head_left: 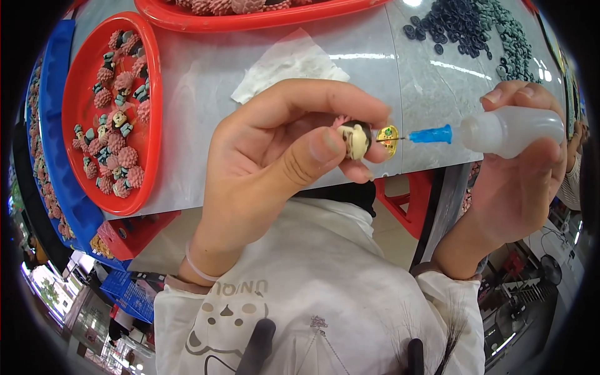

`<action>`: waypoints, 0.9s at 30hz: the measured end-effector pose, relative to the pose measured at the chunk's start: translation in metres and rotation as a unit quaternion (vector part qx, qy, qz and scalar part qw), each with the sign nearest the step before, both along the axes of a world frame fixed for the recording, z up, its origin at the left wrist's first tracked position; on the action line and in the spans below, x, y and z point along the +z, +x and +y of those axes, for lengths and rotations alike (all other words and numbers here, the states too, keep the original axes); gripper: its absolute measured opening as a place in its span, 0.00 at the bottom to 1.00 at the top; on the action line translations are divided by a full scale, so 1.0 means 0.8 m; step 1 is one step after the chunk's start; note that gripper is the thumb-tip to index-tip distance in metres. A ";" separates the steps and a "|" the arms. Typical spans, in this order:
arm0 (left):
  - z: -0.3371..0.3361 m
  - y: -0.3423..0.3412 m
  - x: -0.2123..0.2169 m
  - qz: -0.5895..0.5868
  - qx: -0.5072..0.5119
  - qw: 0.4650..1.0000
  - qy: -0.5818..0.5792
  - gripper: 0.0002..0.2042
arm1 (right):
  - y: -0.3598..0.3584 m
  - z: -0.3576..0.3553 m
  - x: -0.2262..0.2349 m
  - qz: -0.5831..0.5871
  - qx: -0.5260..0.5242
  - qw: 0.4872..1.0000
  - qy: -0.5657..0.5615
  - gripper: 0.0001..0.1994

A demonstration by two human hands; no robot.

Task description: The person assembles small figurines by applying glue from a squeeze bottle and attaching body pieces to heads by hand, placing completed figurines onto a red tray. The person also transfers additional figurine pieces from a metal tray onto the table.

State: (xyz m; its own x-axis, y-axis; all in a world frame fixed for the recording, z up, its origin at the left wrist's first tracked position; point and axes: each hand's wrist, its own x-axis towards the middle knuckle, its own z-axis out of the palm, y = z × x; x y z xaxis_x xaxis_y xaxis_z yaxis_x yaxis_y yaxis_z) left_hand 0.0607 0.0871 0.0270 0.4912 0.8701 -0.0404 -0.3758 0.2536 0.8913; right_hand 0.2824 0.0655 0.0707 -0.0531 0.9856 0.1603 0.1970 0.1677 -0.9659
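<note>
My left hand [259,153] pinches a small figurine piece [356,141] between thumb and fingers. The piece has a cream face, dark hair and a bit of pink; the fingers partly cover it. Facing it from the right is a translucent white squeeze bottle [515,131], held lying sideways in my right hand [519,187]. A blue needle tip [431,135] projects from the bottle toward the figurine piece. Its thin metal needle ends close to the fingers of my left hand; whether it touches the piece I cannot tell.
Pink, dark and teal figurines lie in a red oval tray [156,125] at left, beside a blue tray [56,106]. A larger red tray [269,22] with pink pieces is at the top. White tissue [290,62], dark rings [459,28] and grey-green pieces [512,44] lie on the table.
</note>
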 end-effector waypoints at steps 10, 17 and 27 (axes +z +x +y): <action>0.001 0.001 0.002 -0.012 0.002 0.999 -0.049 0.19 | 0.002 -0.020 -0.006 -0.056 -0.020 0.982 0.178 0.26; 0.000 -0.001 0.001 -0.010 0.001 0.998 -0.059 0.18 | -0.022 -0.039 -0.001 -0.120 -0.112 0.949 0.270 0.26; 0.005 0.001 0.003 -0.016 -0.002 0.998 -0.065 0.18 | 0.006 -0.029 0.010 -0.084 -0.037 0.986 0.143 0.22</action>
